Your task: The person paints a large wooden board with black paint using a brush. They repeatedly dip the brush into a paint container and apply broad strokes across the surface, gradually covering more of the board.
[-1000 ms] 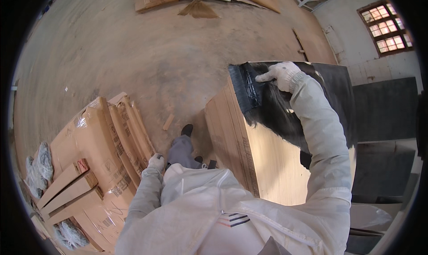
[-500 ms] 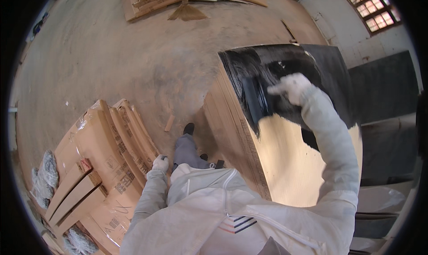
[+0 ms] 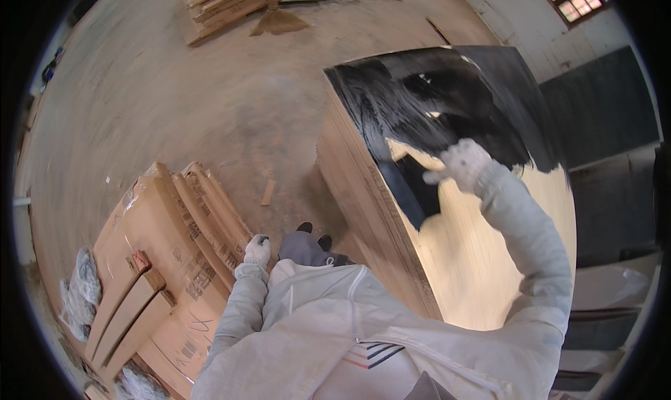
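My right hand (image 3: 464, 166), in a whitish glove, is closed over a wide dark spreader (image 3: 412, 194); its grip is partly hidden and blurred. The spreader lies across the top board, near the board's left edge. Wet black paint (image 3: 391, 92) coats the far part of that board, with small bare spots in it. Toward me the board's pale bare surface (image 3: 465, 260) shows. It tops a tall stack of boards (image 3: 370, 204). Down at my left side, my left hand (image 3: 258, 250), gloved too, is a fist next to the cartons, with nothing seen sticking out.
Flat brown cartons (image 3: 157, 225) lie to my left, with curved wooden pieces (image 3: 129, 309) and plastic-wrapped bundles (image 3: 84, 285). A broom (image 3: 279, 23) rests against more cartons at the back. Dark panels (image 3: 601, 110) lean by the right wall. A small strip (image 3: 268, 192) lies on the floor.
My right hand has drawn the spreader toward me onto the pale surface. Black covers part of the area behind it, with a bare patch beside the spreader. My left hand stays a fist.
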The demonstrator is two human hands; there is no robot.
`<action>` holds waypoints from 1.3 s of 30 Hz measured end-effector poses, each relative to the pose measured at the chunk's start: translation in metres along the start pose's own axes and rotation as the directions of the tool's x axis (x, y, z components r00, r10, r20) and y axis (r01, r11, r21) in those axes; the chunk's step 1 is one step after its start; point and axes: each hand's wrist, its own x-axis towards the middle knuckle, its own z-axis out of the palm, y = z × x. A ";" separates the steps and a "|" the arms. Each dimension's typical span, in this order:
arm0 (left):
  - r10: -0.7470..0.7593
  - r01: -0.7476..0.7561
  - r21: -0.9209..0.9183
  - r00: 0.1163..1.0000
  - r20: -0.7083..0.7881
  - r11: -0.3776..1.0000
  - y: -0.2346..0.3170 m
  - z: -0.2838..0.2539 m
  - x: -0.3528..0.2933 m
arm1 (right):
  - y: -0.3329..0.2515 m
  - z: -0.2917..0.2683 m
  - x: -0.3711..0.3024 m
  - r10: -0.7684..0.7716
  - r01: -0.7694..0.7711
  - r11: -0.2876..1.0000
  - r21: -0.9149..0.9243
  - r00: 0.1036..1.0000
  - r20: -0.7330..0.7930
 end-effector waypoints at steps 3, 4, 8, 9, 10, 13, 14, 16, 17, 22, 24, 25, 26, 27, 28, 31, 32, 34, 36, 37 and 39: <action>0.029 -0.031 0.051 0.998 0.052 0.998 0.008 0.002 0.014 | 0.020 -0.012 0.032 0.018 -0.014 1.000 0.020 0.976 -0.217; 0.041 -0.044 0.050 0.998 0.056 0.998 0.007 0.003 0.020 | 0.017 -0.018 0.033 0.019 -0.017 1.000 0.010 0.967 -0.253; 0.051 -0.056 0.044 0.994 0.099 0.997 -0.025 0.006 0.044 | -0.017 0.002 -0.001 0.045 -0.044 0.999 -0.022 0.999 0.022; 0.038 -0.046 0.064 0.993 0.116 0.997 -0.033 0.010 0.044 | -0.027 0.012 -0.015 0.023 -0.030 0.999 0.045 0.990 0.138; 0.009 -0.021 0.085 0.990 0.140 0.996 -0.034 0.013 0.037 | -0.041 0.019 -0.032 0.030 -0.042 0.998 0.050 0.977 0.211; -0.052 0.021 0.164 0.982 0.184 0.986 -0.026 0.007 0.019 | -0.062 0.036 -0.072 0.067 -0.090 0.993 0.070 0.955 0.289; -0.070 0.031 0.199 0.979 0.192 0.980 -0.026 0.008 0.012 | -0.065 0.041 -0.079 0.082 -0.110 0.990 0.083 0.954 0.289; -0.087 0.039 0.243 0.978 0.191 0.969 -0.024 0.011 -0.002 | -0.056 0.040 -0.070 0.096 -0.103 0.994 0.019 0.966 0.239; -0.083 0.034 0.254 0.979 0.187 0.967 -0.023 0.015 -0.006 | -0.047 0.035 -0.059 0.104 -0.103 0.995 -0.017 0.973 0.204; -0.040 0.019 0.142 0.989 0.144 0.990 -0.001 0.023 -0.022 | 0.010 0.007 0.003 0.142 -0.141 0.990 0.023 0.986 -0.089; -0.019 0.014 0.049 0.995 0.102 0.999 -0.006 0.029 -0.032 | 0.024 0.006 0.024 0.114 -0.095 0.993 0.077 0.947 -0.301; -0.025 0.019 0.074 0.997 0.071 0.997 -0.010 0.032 -0.044 | 0.019 0.001 0.031 0.081 -0.053 0.995 0.085 0.924 -0.374; -0.026 0.020 0.103 0.998 0.051 0.995 -0.013 0.036 -0.058 | 0.012 0.007 0.031 0.083 -0.048 0.993 0.106 0.931 -0.355; -0.025 0.020 0.132 0.999 0.032 0.991 -0.015 0.042 -0.073 | 0.004 0.014 0.030 0.086 -0.045 0.991 0.128 0.938 -0.335; -0.018 0.013 0.128 0.999 0.038 0.992 -0.003 0.047 -0.089 | -0.002 0.023 0.026 0.101 -0.055 0.986 0.155 0.947 -0.306; -0.026 0.026 0.131 1.000 0.000 0.991 -0.043 0.061 -0.124 | -0.041 0.016 -0.021 0.027 -0.017 0.997 0.069 0.989 -0.142; -0.046 0.046 0.103 0.999 0.001 0.994 -0.041 0.065 -0.134 | -0.043 0.029 -0.038 -0.010 0.015 0.999 0.045 0.992 -0.122; -0.091 0.091 0.044 0.996 -0.001 0.995 -0.041 0.070 -0.152 | -0.039 0.052 -0.061 -0.040 0.043 0.999 0.023 0.994 -0.106; -0.088 0.089 0.031 0.996 -0.031 0.996 -0.046 0.069 -0.158 | -0.030 0.060 -0.068 0.024 -0.016 0.998 0.055 0.990 -0.141; -0.088 0.089 0.027 0.995 -0.046 0.996 -0.050 0.067 -0.159 | -0.024 0.060 -0.067 0.080 -0.065 0.994 0.090 0.982 -0.169; -0.050 0.056 0.064 0.995 -0.088 0.996 -0.044 0.063 -0.159 | -0.013 0.041 -0.048 0.185 -0.175 0.973 0.148 0.981 -0.060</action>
